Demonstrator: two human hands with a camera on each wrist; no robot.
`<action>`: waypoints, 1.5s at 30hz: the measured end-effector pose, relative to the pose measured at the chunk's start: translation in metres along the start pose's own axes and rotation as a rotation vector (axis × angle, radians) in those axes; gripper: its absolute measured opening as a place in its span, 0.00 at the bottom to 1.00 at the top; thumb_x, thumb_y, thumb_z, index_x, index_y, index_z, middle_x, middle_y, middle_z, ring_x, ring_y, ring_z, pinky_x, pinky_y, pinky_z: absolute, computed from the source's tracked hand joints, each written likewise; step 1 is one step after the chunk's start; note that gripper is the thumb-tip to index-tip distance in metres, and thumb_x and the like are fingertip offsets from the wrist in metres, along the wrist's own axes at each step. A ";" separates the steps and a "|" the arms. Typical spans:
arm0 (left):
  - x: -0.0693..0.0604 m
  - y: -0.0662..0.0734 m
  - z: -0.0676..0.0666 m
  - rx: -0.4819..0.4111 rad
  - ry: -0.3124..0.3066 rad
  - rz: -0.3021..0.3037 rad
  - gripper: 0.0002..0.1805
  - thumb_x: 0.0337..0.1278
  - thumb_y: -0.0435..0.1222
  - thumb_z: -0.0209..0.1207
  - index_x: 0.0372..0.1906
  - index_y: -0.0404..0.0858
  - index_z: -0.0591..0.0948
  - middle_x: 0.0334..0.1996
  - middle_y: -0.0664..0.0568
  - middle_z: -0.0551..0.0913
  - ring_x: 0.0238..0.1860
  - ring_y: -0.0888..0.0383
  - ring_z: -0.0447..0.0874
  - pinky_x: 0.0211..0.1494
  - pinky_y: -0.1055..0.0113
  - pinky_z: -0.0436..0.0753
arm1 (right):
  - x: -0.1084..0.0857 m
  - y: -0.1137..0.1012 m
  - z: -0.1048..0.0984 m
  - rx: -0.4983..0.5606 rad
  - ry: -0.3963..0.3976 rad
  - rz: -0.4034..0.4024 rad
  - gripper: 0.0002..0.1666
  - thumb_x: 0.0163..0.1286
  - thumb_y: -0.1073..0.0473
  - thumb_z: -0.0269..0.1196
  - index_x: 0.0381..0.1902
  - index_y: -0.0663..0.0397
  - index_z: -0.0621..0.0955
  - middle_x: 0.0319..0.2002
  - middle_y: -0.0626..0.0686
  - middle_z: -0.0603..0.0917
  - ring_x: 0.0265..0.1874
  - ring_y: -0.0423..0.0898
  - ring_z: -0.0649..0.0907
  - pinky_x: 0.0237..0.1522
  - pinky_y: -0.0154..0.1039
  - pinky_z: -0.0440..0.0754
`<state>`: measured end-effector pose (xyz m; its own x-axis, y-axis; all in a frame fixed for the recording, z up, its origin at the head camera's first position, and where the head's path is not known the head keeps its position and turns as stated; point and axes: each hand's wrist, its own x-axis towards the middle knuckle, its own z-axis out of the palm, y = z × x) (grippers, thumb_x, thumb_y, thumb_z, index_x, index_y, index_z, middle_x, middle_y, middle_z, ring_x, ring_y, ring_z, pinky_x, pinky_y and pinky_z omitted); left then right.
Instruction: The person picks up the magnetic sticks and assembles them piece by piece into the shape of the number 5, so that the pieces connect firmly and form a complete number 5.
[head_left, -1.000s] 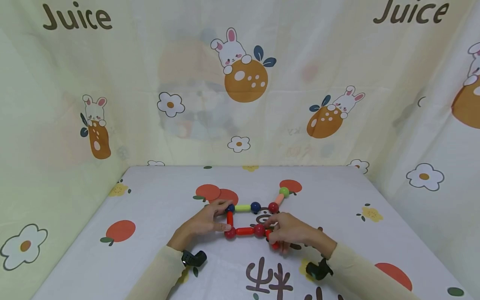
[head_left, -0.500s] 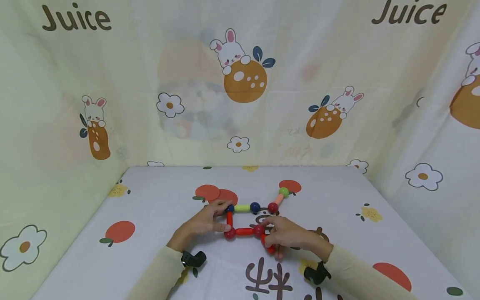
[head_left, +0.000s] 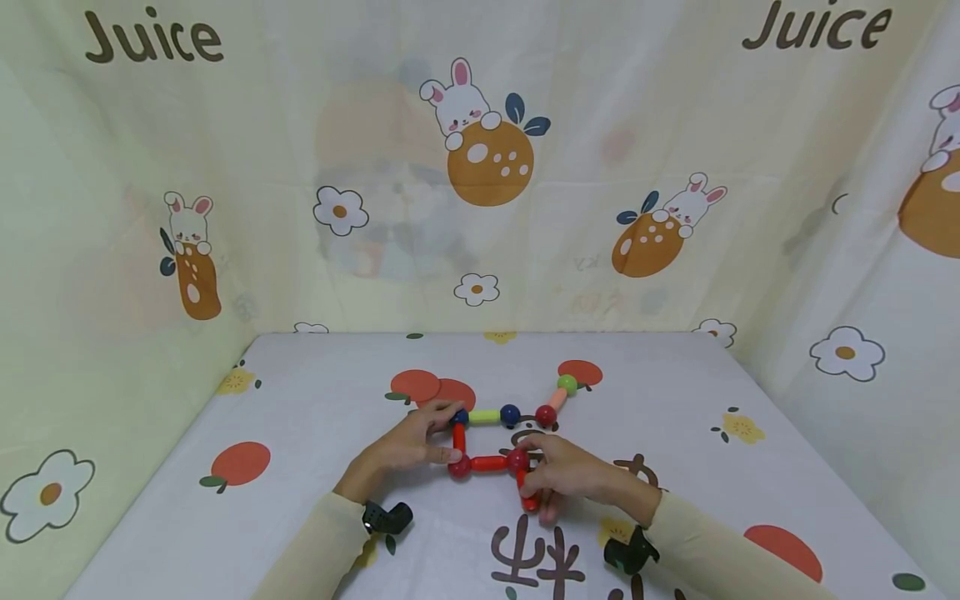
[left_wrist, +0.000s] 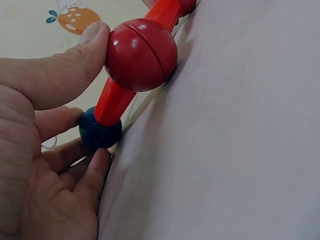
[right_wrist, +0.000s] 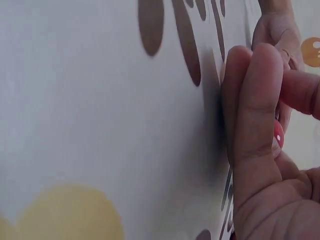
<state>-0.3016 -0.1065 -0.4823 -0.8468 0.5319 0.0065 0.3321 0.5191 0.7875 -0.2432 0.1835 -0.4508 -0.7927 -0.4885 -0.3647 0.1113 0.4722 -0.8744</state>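
Observation:
A toy frame of coloured balls joined by rods lies on the table. My left hand [head_left: 408, 440] grips its left side: in the left wrist view the thumb is against a red ball [left_wrist: 141, 55] and fingers touch a blue ball [left_wrist: 100, 130], with a red rod [left_wrist: 115, 101] between them. A second red rod [head_left: 490, 463] runs right to another red ball [head_left: 517, 460]. My right hand [head_left: 572, 473] pinches a red rod [head_left: 529, 502] that slants from that ball towards me. Fingers mostly hide this rod in the right wrist view.
A lime rod [head_left: 484, 416] links the far blue ball to another blue ball [head_left: 510, 414]. Just right of it, apart, lies a red ball [head_left: 546, 415] with a peach rod [head_left: 557, 397] and a green ball [head_left: 567, 384]. Printed cloth covers table [head_left: 315, 392] and walls.
My right hand has shifted left and swung the near end of its red rod left and towards me, about the red ball. The left hand has stayed put.

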 end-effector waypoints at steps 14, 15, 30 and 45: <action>0.000 0.000 0.000 -0.015 -0.003 0.006 0.46 0.55 0.43 0.72 0.78 0.46 0.64 0.75 0.45 0.62 0.76 0.43 0.58 0.72 0.41 0.69 | 0.002 0.001 0.002 0.058 -0.007 0.013 0.43 0.65 0.63 0.67 0.74 0.63 0.62 0.29 0.61 0.88 0.19 0.48 0.87 0.25 0.37 0.86; 0.000 0.000 0.000 -0.013 -0.003 0.008 0.46 0.55 0.43 0.72 0.78 0.46 0.64 0.75 0.45 0.62 0.76 0.43 0.58 0.72 0.41 0.69 | 0.002 0.001 0.002 0.056 -0.007 0.012 0.43 0.65 0.63 0.67 0.74 0.63 0.62 0.29 0.61 0.88 0.18 0.47 0.87 0.24 0.36 0.86; -0.001 0.000 0.000 0.000 -0.006 0.021 0.46 0.56 0.43 0.72 0.78 0.45 0.64 0.75 0.45 0.62 0.76 0.43 0.58 0.72 0.42 0.69 | 0.000 0.000 -0.003 0.063 -0.015 -0.010 0.39 0.65 0.64 0.65 0.72 0.65 0.65 0.27 0.62 0.86 0.16 0.46 0.84 0.21 0.36 0.85; 0.000 -0.001 0.001 -0.034 -0.007 0.011 0.45 0.55 0.43 0.72 0.78 0.46 0.65 0.75 0.45 0.62 0.73 0.42 0.66 0.73 0.45 0.69 | 0.007 -0.002 -0.003 -0.132 0.178 -0.056 0.24 0.67 0.59 0.67 0.59 0.59 0.79 0.24 0.56 0.85 0.17 0.51 0.84 0.19 0.35 0.79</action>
<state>-0.3013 -0.1067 -0.4834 -0.8402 0.5422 0.0104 0.3266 0.4906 0.8079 -0.2510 0.1813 -0.4503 -0.8900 -0.3848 -0.2446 -0.0059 0.5461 -0.8377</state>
